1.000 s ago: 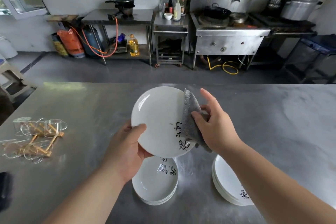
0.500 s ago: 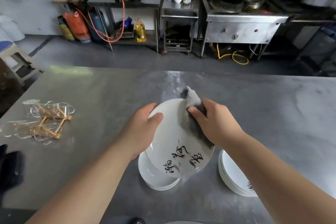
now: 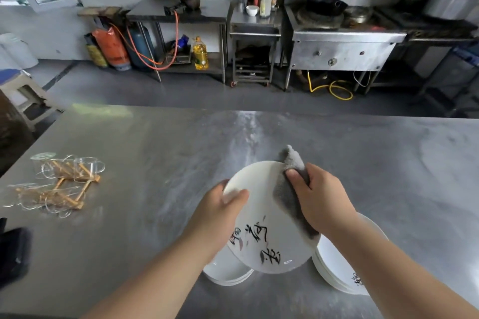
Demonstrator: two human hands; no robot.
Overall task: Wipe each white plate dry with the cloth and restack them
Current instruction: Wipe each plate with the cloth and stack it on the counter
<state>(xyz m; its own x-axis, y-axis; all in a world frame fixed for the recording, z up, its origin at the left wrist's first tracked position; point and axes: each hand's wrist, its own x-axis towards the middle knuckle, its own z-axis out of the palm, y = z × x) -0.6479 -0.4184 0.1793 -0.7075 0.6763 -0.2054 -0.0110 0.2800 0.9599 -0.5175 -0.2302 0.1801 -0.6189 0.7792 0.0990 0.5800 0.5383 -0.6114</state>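
White with black brush lettering, the plate [image 3: 259,217] tilts above the steel table [image 3: 155,137] — my left hand [image 3: 217,212] grips its left rim, thumb on the face. My right hand [image 3: 321,199] pinches the grey cloth [image 3: 285,197] over its right rim. Below sit the left stack [image 3: 228,276] and the right stack [image 3: 337,274] — both near me.

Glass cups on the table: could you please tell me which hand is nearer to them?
Left. The left hand holds the plate by its rim, right of the glass cups; the right hand grips the cloth farther right.

txt: none legible | plate [image 3: 259,215]: blk brush script, unreadable
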